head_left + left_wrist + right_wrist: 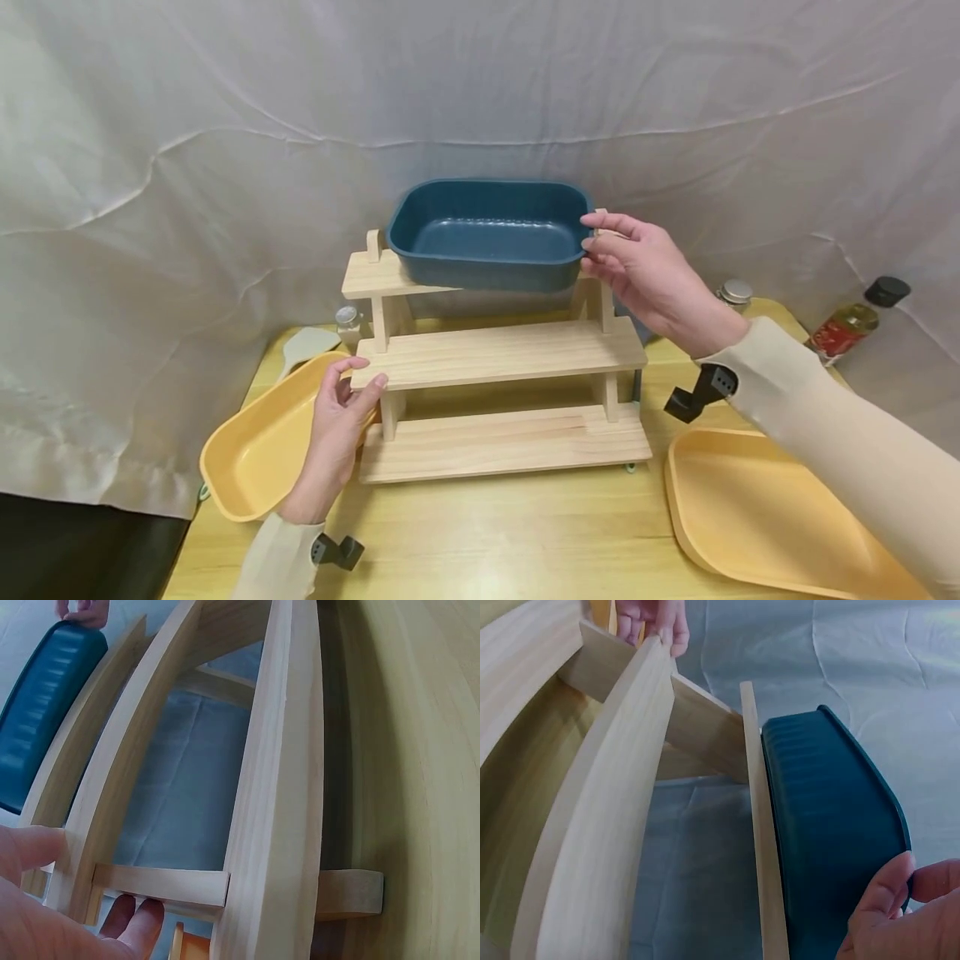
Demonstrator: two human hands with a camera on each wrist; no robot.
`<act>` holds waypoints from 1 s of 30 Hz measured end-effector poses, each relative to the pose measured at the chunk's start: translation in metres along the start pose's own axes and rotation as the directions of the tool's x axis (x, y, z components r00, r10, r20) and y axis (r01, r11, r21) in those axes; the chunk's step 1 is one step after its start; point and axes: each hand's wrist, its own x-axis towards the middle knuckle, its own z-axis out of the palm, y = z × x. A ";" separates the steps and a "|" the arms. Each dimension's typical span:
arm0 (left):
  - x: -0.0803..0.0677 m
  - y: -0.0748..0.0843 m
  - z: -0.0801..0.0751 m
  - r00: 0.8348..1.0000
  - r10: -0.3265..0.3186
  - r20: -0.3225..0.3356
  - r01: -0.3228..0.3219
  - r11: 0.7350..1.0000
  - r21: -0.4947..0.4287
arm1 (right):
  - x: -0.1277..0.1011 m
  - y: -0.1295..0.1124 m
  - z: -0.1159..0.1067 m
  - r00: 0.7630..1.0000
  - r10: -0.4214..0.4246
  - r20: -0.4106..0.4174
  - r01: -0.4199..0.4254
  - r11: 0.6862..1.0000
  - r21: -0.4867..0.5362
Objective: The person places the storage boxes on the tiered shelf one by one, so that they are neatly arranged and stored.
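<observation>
A three-step wooden shelf rack (495, 354) stands on the table. On its top board sits a dark blue rectangular basin (491, 242). My right hand (645, 271) pinches the basin's right rim between thumb and fingers; the right wrist view shows the thumb on the outer wall of the blue basin (832, 817). My left hand (337, 433) grips the left end of the middle board, thumb at the front edge and fingers round the end. In the left wrist view, fingertips (139, 926) lie beneath a wooden crosspiece (161, 883) of the rack.
A yellow basin (258, 450) sits left of the rack, near a pale spatula-like utensil (307, 343) and a small glass jar (348, 321). Another yellow basin (757, 508) lies at front right. A capped bottle (851, 321) and a silver-lidded jar (735, 292) stand at back right.
</observation>
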 end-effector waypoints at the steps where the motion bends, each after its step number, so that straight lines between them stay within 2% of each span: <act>1: 0.000 0.000 0.000 1.000 0.001 -0.001 -0.001 1.000 0.001 | 0.001 -0.001 -0.001 1.000 0.006 0.004 -0.006 1.000 0.000; 11: -0.002 -0.002 -0.001 1.000 0.005 -0.011 -0.005 1.000 0.018 | 0.021 -0.001 -0.010 0.998 0.052 0.038 -0.053 0.998 0.031; 22: -0.004 -0.005 -0.002 1.000 0.007 -0.020 -0.006 1.000 0.011 | 0.037 0.005 -0.013 1.000 0.018 0.025 -0.021 0.993 0.115; 30: -0.003 -0.004 -0.002 1.000 0.019 -0.018 -0.019 1.000 0.005 | 0.038 0.006 -0.011 1.000 -0.001 0.014 0.000 0.993 0.116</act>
